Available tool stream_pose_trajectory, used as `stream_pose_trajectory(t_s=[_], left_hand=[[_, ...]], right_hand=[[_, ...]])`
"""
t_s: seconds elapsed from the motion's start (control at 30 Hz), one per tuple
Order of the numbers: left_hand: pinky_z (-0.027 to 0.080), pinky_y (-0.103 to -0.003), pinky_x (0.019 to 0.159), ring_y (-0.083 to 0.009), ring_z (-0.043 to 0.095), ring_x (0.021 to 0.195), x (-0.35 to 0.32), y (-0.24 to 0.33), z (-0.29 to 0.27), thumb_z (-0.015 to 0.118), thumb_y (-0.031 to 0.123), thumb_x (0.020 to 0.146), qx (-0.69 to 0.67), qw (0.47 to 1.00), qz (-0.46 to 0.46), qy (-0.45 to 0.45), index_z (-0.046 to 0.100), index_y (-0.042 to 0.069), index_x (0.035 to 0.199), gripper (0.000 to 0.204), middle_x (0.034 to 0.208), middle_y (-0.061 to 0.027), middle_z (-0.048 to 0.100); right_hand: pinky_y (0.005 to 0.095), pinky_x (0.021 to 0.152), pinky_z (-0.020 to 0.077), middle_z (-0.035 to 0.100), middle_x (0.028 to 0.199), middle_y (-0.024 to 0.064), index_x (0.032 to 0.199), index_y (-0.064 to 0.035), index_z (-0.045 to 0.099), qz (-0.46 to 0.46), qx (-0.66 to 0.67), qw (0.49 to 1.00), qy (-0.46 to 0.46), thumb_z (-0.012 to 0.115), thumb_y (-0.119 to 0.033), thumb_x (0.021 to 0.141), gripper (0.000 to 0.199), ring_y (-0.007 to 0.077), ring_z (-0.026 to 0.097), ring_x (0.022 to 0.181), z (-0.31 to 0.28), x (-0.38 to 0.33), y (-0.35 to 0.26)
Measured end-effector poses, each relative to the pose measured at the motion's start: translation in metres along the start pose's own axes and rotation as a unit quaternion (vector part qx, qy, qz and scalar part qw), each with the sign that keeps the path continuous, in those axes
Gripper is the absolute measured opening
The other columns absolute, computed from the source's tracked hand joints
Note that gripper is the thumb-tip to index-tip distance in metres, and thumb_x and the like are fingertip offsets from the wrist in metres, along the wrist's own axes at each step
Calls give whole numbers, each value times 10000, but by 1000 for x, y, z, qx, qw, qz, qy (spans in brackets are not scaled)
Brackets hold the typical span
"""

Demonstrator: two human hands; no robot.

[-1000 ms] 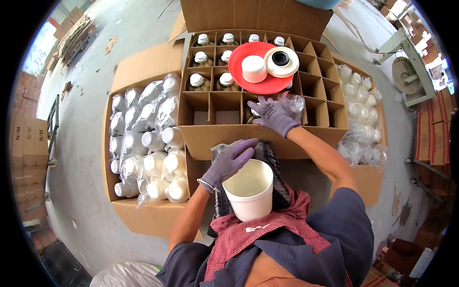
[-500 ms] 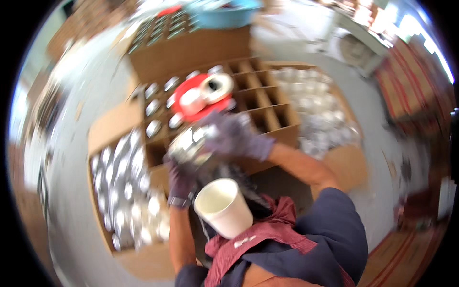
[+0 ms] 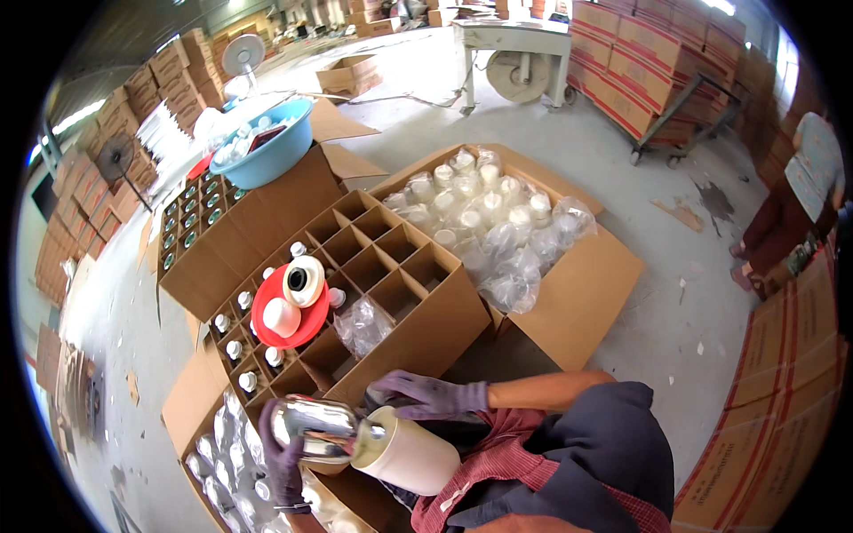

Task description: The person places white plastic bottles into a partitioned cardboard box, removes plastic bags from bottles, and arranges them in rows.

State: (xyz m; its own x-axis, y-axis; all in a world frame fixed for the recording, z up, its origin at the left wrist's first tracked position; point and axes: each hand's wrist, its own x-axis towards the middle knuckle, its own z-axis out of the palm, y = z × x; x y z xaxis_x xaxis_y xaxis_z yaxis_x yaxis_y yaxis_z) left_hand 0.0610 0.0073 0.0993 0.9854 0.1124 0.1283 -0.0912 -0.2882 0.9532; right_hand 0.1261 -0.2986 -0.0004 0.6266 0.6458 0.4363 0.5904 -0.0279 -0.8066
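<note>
My left hand (image 3: 283, 457), in a greyish-purple glove, grips a shiny silver flask liner (image 3: 315, 428) lying on its side. The liner's narrow end reaches to the mouth of a white cylindrical container (image 3: 409, 457), which leans against my apron. Above that container's rim is my gloved right hand (image 3: 431, 395), fingers stretched left and apart; whether it touches the rim I cannot tell. In front stands a divided carton (image 3: 426, 320) with white-capped pieces in some cells. On its dividers rests a red dish (image 3: 309, 330) bearing a cream ring (image 3: 309, 274) and a white cup (image 3: 281, 317).
An open carton (image 3: 582, 195) of plastic-wrapped white-topped pieces stands at right; another with silver pieces (image 3: 218, 462) is at lower left. A blue basin (image 3: 275, 155) sits on the far-left carton. Crumpled clear plastic (image 3: 362, 327) lies in the divided carton. Another person (image 3: 804, 178) stands at far right.
The silver liner has come down from over the divided carton to the white container's mouth. My right hand has left the liner and is now above the container. The head view has shifted.
</note>
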Motion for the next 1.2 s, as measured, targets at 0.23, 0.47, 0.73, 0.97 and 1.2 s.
stream_pose_trajectory(t_s=[0.23, 0.47, 0.73, 0.97, 1.2], left_hand=[[378, -356, 1059, -244, 501, 1214, -119, -62, 27, 675, 194, 788, -114, 959, -246, 84, 425, -7, 1367, 662, 1305, -126, 540], [422, -366, 1028, -251, 524, 1219, -220, -123, 59, 660, 124, 868, 114, 987, -114, 27, 478, 13, 1347, 525, 1312, -149, 558], [438, -398, 1015, -275, 508, 1243, -144, -76, 62, 675, 191, 871, 236, 966, 6, -105, 489, 64, 1365, 543, 1342, -136, 545], [462, -387, 984, -263, 544, 1194, -119, -68, 88, 677, 208, 870, 66, 996, -23, -61, 510, 63, 1348, 527, 1318, -136, 562], [485, -376, 954, -250, 579, 1145, -131, -88, 67, 679, 225, 868, -257, 951, -148, 86, 530, 62, 1332, 513, 1294, -136, 580]], right_hand=[[442, 1134, 280, 326, 1464, 209, 1422, -21, 381, 81, -34, 988, -128, 704, -389, 832, 767, 366, 343, 1361, 9, -133, -28], [454, 1140, 269, 311, 1461, 220, 1464, -9, 281, -65, 59, 989, -115, 811, -376, 709, 993, 397, 328, 1358, 42, -45, -47], [408, 1095, 314, 470, 1341, 153, 1434, -28, 355, -100, 166, 958, -210, 854, -218, 681, 923, 304, 411, 1296, 8, 64, -89], [386, 1012, 403, 544, 1261, 129, 1397, -31, 412, -127, 146, 974, -121, 864, -279, 644, 913, 281, 522, 1169, -4, 80, -110], [368, 1002, 410, 559, 1231, 143, 1369, -5, 430, -72, 150, 986, -15, 877, -304, 639, 907, 252, 540, 1139, 2, 85, -117]])
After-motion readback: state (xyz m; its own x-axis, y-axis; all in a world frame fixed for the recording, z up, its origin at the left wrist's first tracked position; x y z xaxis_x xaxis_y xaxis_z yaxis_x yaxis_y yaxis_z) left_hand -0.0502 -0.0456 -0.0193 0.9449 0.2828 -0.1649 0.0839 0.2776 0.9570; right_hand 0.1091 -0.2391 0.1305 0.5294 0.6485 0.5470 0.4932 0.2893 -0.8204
